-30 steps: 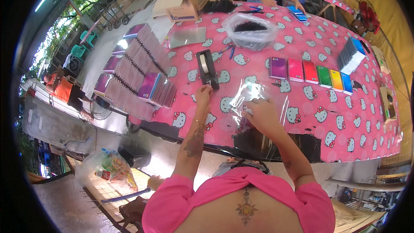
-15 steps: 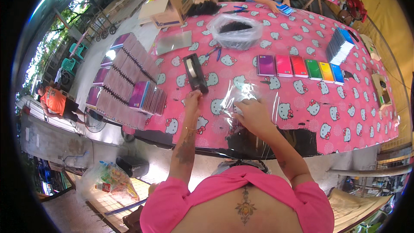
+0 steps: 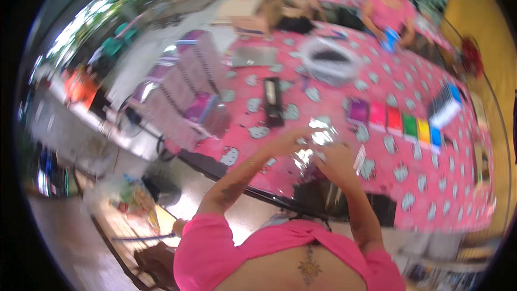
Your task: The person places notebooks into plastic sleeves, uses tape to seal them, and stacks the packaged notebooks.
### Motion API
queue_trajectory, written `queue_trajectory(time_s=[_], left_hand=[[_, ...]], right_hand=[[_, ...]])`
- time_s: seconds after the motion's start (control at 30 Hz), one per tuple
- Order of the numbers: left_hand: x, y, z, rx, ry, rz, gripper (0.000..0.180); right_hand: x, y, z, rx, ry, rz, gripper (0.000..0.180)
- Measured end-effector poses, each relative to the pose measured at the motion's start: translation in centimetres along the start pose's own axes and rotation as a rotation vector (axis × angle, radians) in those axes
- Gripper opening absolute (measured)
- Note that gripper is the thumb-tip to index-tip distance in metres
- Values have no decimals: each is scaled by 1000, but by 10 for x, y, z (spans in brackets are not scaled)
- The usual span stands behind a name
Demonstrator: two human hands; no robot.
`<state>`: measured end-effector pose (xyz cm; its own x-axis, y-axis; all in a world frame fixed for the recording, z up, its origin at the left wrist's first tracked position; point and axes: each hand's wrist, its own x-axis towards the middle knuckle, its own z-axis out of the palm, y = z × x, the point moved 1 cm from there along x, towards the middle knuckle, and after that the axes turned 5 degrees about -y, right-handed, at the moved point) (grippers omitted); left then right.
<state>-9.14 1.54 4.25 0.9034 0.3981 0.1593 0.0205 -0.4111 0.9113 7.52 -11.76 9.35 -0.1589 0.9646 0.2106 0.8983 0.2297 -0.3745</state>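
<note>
A shiny clear plastic sheet lies on the pink patterned tablecloth in front of me, glare breaking up its outline. My right hand is closed on its near right part. From the left, my left hand reaches to the sheet's left side, its fingers drawn together. Blur hides whatever may be between them. Just beyond my left hand stands a black tape dispenser with a pale roll in it.
Stacked spiral notebooks stand at the left. A row of coloured notebooks and a notebook stack are at the right. Farther back are a plastic-lined tub, a cardboard box and a person holding something blue.
My left hand has left the tape dispenser and come right to the plastic sheet. My right hand stays at the sheet. The whole view has shifted and blurred.
</note>
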Motion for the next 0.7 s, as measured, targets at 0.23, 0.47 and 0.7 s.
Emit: queue_trajectory(time_s=[0.23, 0.47, 0.7], left_hand=[[9, 35, -3, 376, 97, 300, 16], [24, 43, 14, 519, 148, 342, 11], [49, 27, 32, 543, 184, 458, 16]], right_hand=[[-24, 7, -39, -89, 21, -1, 47], [-58, 85, 14, 334, 178, 39, 69], [-62, 95, 37, 495, 322, -59, 61]])
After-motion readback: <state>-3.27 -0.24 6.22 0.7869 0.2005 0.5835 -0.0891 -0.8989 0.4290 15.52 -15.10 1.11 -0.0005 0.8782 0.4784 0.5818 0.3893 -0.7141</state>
